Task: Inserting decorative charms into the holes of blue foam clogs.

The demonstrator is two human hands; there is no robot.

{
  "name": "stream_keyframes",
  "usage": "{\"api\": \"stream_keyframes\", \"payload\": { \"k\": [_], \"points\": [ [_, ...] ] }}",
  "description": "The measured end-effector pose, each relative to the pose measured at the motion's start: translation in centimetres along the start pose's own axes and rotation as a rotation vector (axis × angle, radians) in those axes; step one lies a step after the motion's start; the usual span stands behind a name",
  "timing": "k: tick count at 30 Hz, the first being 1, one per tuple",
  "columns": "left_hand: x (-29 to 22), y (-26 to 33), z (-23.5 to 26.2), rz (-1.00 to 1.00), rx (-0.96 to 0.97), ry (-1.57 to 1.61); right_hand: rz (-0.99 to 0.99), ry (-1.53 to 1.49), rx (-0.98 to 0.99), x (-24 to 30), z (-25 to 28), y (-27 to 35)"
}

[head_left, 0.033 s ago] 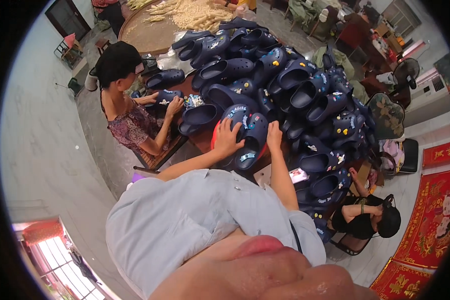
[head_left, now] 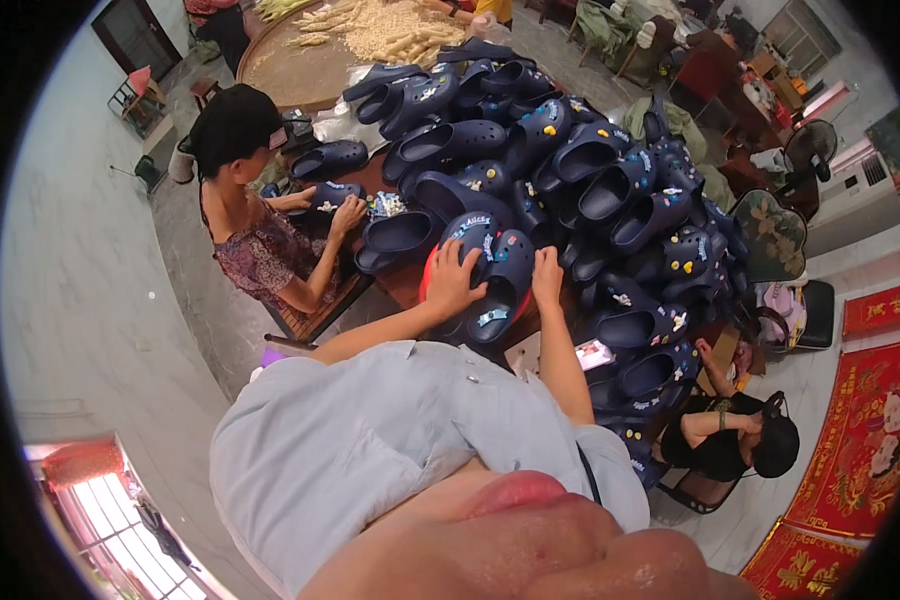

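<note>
Two navy clogs stand side by side in front of me. The left clog (head_left: 476, 229) has light-blue letter charms, and the right clog (head_left: 513, 268) has small charms and a pale-blue piece on its strap. My left hand (head_left: 452, 280) lies over the left clog, fingers curved on its upper and thumb reaching toward the right clog. Beside the right clog's outer edge is my right hand (head_left: 547, 275), its fingers pinched together; what they hold, if anything, is hidden. A red rounded thing (head_left: 427, 281) shows behind my left hand.
A big pile of navy clogs (head_left: 610, 190) covers the table ahead and to the right. At the left, a person (head_left: 260, 220) handles a clog near loose charms (head_left: 386, 205). Another person (head_left: 735, 440) sits at the right. A lit phone (head_left: 595, 354) lies near my right forearm.
</note>
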State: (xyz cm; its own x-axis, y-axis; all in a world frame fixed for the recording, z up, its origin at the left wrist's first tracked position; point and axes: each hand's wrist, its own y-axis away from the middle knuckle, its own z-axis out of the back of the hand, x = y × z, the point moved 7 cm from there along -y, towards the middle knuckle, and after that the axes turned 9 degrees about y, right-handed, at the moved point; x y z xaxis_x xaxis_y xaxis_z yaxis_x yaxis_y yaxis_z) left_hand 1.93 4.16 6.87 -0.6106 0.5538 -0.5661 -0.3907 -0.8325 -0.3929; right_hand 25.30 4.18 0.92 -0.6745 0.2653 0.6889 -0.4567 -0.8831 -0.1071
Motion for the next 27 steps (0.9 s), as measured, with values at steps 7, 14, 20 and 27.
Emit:
{"api": "stream_keyframes", "payload": {
  "k": [7, 14, 20, 27],
  "points": [
    [0.8, 0.4, 0.2, 0.032, 0.012, -0.019, 0.532, 0.058, -0.034, 10.1, 4.3, 8.8],
    [0.9, 0.1, -0.1, 0.03, 0.021, -0.03, 0.789, 0.226, 0.033, 10.5, 2.6, 12.5],
    [0.6, 0.2, 0.2, 0.027, -0.01, -0.035, 0.512, 0.105, -0.237, 10.0, 3.5, 4.2],
    [0.4, 0.0, -0.3, 0.005, 0.008, -0.043, 0.541, 0.329, 0.056, 8.5, -3.7, -1.2]
  ]
}}
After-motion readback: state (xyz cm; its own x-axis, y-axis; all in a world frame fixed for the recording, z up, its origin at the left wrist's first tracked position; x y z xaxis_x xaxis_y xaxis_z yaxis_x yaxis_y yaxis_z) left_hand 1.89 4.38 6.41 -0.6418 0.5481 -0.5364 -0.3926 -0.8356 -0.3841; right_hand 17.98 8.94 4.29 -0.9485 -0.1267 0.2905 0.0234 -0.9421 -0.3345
